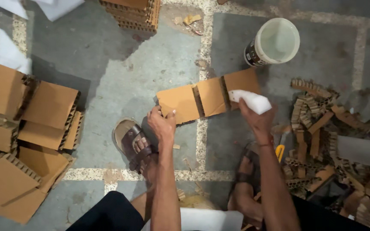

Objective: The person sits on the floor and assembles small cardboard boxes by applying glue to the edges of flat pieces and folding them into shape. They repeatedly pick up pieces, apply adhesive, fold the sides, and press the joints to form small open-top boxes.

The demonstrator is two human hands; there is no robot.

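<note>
A strip of brown corrugated cardboard [208, 97] with two cut grooves lies on the concrete floor in front of me. My left hand [161, 124] pinches its near left corner. My right hand [258, 117] holds a white foam block [250, 101] over the strip's right end, touching the cardboard there. My two feet in brown sandals rest on the floor below the strip, one under each arm.
A white plastic bucket [274, 42] stands just beyond the strip. Folded cardboard pieces [26, 137] are piled at the left. Several cardboard offcuts [322, 141] are heaped at the right. A stack of cardboard [133, 13] sits at the top.
</note>
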